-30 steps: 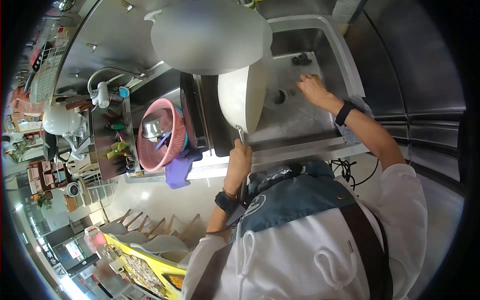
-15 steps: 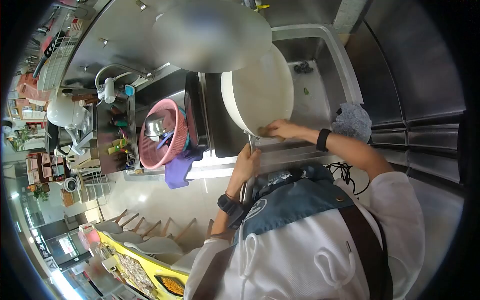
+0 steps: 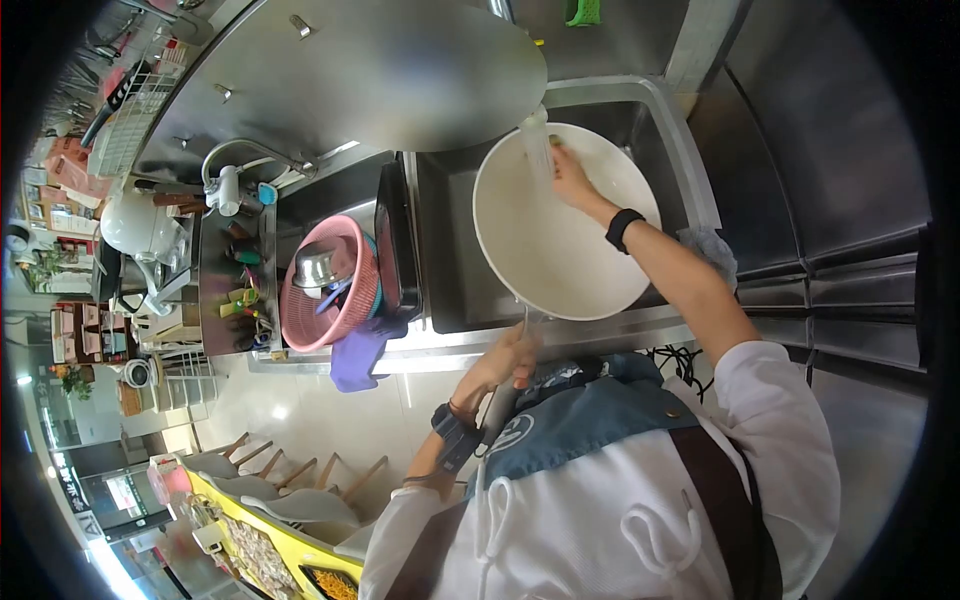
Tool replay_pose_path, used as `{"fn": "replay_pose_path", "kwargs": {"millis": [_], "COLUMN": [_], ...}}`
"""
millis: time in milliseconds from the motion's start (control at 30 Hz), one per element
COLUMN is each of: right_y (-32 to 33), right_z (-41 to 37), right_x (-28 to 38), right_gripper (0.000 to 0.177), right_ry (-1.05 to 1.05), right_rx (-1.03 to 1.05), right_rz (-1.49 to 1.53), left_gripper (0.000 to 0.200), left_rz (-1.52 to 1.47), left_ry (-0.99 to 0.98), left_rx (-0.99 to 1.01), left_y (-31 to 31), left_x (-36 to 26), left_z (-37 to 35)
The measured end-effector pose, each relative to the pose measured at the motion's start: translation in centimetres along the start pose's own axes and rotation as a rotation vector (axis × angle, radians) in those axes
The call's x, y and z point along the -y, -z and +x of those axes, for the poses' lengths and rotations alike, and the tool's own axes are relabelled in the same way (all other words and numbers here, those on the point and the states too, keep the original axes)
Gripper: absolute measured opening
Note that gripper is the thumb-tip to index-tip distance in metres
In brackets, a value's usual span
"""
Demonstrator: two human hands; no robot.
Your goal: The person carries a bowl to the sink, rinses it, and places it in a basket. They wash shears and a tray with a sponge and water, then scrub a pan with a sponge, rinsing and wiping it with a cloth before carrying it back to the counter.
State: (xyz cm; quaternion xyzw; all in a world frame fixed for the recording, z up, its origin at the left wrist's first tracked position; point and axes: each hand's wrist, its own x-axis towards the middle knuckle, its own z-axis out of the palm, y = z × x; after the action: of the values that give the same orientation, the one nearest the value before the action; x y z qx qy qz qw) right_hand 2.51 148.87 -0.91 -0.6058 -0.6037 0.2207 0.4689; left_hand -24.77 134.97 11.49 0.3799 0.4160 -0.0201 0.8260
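Observation:
A large white-lined pan (image 3: 570,260) is tilted over the right sink basin, its inside turned towards me. My left hand (image 3: 500,362) is wrapped round its long handle (image 3: 500,410), just in front of the sink edge. Inside the pan, near the far wall, my right hand (image 3: 572,180) is closed on a small greenish-brown sponge (image 3: 556,143), mostly hidden by the fingers. Water (image 3: 538,150) runs down into the pan right beside that hand.
In the left basin, a pink basket (image 3: 345,315) holds a metal bowl (image 3: 318,268), next to a dark tray (image 3: 397,230). A purple cloth (image 3: 358,355) hangs over the sink front. A grey cloth (image 3: 712,255) lies at the right rim.
The pan has shifted right and tipped so more of its inside faces me. My right hand has moved from the near rim to the far wall by the water. My left hand stays on the handle.

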Motion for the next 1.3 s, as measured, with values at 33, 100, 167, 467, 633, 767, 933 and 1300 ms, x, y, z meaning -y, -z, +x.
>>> {"fn": "replay_pose_path", "kwargs": {"millis": [33,100,167,467,633,767,933,1300], "right_y": [-0.8,-2.2,-2.0,9.5,6.6,4.7,4.4,7.3], "right_z": [0.8,-1.1,-4.5,-8.4,-3.0,-0.6,0.3,-9.8], "right_x": [1.2,4.3,7.4,3.6,-1.0,4.1,6.8,2.4], "right_gripper": [0.042,0.043,0.042,0.024,0.029,0.026,0.023,0.025], "right_ry": [0.026,-0.005,-0.212,-0.05,0.237,0.698,0.989,-0.039], "right_rx": [0.059,0.327,0.709,1.347,0.306,0.275,0.44,0.966], "right_rz": [0.142,0.238,0.421,-0.876,-1.302,-0.997,-1.014,-1.148], "left_gripper": [0.01,0.01,0.009,0.008,0.01,0.009,0.009,0.01], "left_rz": [0.0,-0.011,-0.045,-0.171,-0.113,-0.105,-0.08,-0.143], "left_ry": [0.013,0.021,0.023,0.023,0.094,0.112,0.122,0.095], "left_rx": [0.019,0.044,0.063,0.083,0.154,0.182,0.252,0.145], "left_y": [-0.1,-0.3,-0.1,1.5,1.0,0.3,0.5,2.4], "left_x": [0.0,-0.1,0.1,1.0,0.5,-1.0,-0.6,0.5], "left_z": [0.0,0.4,0.9,0.5,0.4,-0.7,-0.2,-0.3]}}
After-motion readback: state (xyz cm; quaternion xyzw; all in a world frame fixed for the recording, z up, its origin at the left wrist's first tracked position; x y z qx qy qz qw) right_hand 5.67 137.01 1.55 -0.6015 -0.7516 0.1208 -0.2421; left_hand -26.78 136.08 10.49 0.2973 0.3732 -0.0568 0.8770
